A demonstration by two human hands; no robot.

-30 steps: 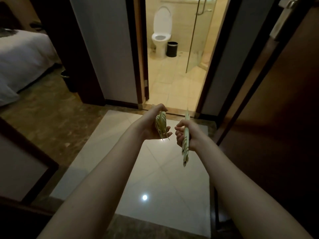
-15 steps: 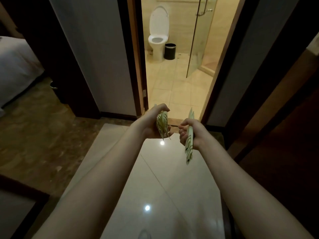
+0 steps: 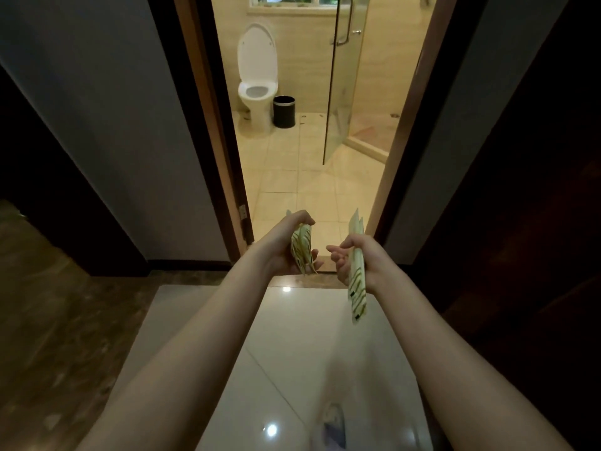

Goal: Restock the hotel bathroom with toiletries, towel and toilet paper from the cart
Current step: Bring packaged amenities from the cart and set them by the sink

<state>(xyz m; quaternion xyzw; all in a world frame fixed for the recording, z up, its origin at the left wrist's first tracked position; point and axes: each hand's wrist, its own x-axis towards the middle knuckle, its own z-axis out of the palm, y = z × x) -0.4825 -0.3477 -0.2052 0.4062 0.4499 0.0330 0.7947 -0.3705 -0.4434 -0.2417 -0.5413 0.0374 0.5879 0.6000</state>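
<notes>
The print on the pale, green-striped wrappers is too small to read. The fanned sachets overlap, so their number cannot be told. The window is cut off by the top edge. Both forearms reach forward, side by side, before the open bathroom doorway. The left hand, palm turned inward, grips the sachets in curled fingers. The right hand clenches the long packets upright, with two top edges showing above the fist. Beyond stand one toilet with its lid raised, one black bin just beside it, and one glass door ajar.
</notes>
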